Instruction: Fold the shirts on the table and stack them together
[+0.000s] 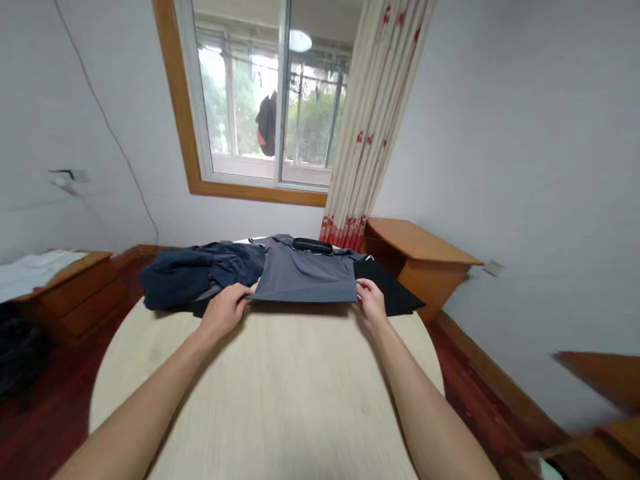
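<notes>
A grey shirt (310, 272) with a dark collar is spread toward the far side of the round table (295, 387), its collar end away from me. My left hand (227, 308) pinches the near left corner of its hem. At the opposite corner, my right hand (371, 301) grips the hem too. The near edge is pulled straight between them and looks slightly raised, with a shadow beneath. Dark blue clothes (195, 270) lie bunched left of the shirt. A black cloth (387, 287) sticks out flat from under its right side.
Beyond the table are a window (270, 100) and a floral curtain (377, 120). A wooden desk (425, 243) stands at the back right. To the left is a low wooden cabinet (90, 293) with white cloth on top.
</notes>
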`<action>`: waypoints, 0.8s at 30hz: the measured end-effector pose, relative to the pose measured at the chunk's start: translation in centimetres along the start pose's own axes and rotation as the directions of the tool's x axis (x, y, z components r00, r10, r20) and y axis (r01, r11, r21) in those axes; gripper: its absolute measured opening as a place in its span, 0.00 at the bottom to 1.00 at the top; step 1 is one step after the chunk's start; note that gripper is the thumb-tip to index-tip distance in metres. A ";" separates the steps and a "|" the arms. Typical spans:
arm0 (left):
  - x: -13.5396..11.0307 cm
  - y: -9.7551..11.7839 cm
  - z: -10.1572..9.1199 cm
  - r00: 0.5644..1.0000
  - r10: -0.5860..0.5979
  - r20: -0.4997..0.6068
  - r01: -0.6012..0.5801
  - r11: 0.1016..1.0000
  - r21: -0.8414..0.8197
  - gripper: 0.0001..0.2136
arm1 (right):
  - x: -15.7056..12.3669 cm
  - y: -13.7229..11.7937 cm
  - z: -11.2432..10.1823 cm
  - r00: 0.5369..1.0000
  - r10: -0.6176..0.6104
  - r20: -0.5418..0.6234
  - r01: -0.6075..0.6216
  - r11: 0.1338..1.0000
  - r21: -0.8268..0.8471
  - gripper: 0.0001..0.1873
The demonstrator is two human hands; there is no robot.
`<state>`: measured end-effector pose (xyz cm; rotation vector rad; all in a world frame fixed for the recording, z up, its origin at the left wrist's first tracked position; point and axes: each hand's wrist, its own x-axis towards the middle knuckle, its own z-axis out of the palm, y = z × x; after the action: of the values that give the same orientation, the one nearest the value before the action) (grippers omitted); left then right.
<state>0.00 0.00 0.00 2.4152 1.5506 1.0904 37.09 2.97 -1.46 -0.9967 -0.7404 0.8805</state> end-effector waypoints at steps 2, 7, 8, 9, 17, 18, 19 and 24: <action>-0.1 0.3 -0.4 0.997 -0.056 -0.046 0.056 0.998 -0.006 0.13 | 0.0 -0.1 -0.1 1.000 -0.003 0.000 0.003 1.000 0.006 0.23; -0.2 0.6 -0.6 0.987 -0.124 -0.101 0.104 0.977 -0.184 0.13 | 0.0 -0.1 -0.1 1.000 -0.010 0.003 0.010 1.000 -0.009 0.24; -0.2 0.6 -0.5 0.985 -0.127 -0.113 0.100 0.969 -0.225 0.13 | -0.1 -0.1 -0.1 1.000 -0.004 0.006 0.004 1.000 -0.023 0.24; -0.1 0.6 -0.5 0.983 -0.130 -0.131 0.093 0.963 -0.253 0.13 | -0.1 -0.1 -0.2 1.000 0.008 0.010 -0.008 0.999 -0.042 0.25; 0.0 0.1 -0.9 0.953 -0.150 -0.264 0.081 0.964 -0.255 0.14 | -0.2 -0.8 -1.4 0.991 0.087 0.100 -0.066 0.980 -0.188 0.25; 0.0 -0.1 -1.0 0.951 -0.153 -0.270 0.082 0.963 -0.258 0.14 | -0.2 -0.9 -1.4 0.990 0.090 0.106 -0.068 0.979 -0.191 0.24; 0.0 -0.2 -1.0 0.949 -0.155 -0.275 0.082 0.962 -0.262 0.14 | -0.2 -1.0 -1.5 0.990 0.090 0.109 -0.067 0.978 -0.199 0.24; 0.0 -0.7 -1.1 0.950 -0.150 -0.275 0.074 0.961 -0.267 0.14 | 0.0 -1.4 -2.0 0.997 0.012 0.077 0.018 0.924 -0.382 0.22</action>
<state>-1.20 0.07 0.51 2.0442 1.4923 1.5725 39.11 1.79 -0.89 -1.3115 -1.0059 0.7901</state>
